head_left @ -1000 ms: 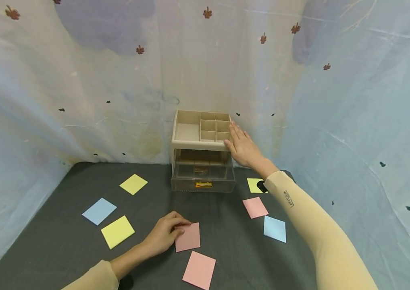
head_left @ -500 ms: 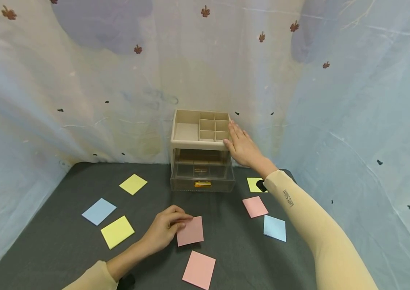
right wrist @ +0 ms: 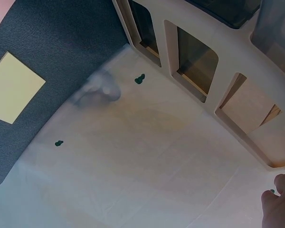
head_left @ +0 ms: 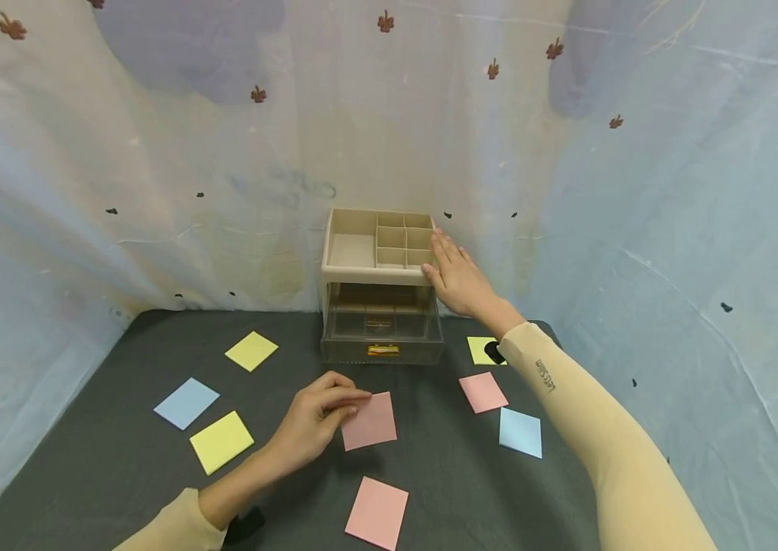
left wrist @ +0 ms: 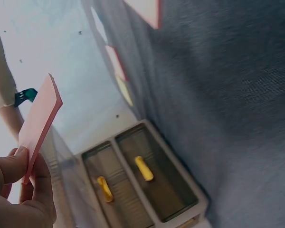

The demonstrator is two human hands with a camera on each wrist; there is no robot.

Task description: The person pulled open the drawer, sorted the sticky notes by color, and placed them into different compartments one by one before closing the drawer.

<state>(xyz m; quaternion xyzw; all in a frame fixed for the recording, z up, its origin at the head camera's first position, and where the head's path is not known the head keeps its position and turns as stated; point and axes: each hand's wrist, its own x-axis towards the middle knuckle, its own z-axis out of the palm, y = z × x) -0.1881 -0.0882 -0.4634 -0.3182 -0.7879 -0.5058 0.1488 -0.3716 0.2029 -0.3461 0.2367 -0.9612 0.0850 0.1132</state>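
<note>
My left hand [head_left: 309, 421] pinches a square pink sticky note pad [head_left: 371, 423] between thumb and fingers, raised above the dark table. The pad's thick edge shows in the left wrist view [left wrist: 40, 118]. Ahead of it stands a beige desktop organizer [head_left: 375, 274], its top tray divided into compartments. A clear drawer [head_left: 343, 352] with a gold handle is pulled out below that tray. With fingers extended, my right hand [head_left: 459, 282] rests against the organizer's upper right side. Only part of that hand [right wrist: 280, 202] appears in the right wrist view.
Another pink pad [head_left: 377, 513] lies at the front. Yellow [head_left: 222, 441], blue [head_left: 186, 403] and yellow [head_left: 252, 351] pads lie left; yellow [head_left: 478, 350], pink [head_left: 483, 392] and blue [head_left: 520, 432] ones lie right. A patterned curtain [head_left: 258, 168] hangs behind the organizer.
My left hand has lifted the pink sticky note pad off the table and moved it forward and slightly right. The right hand stays against the organizer.
</note>
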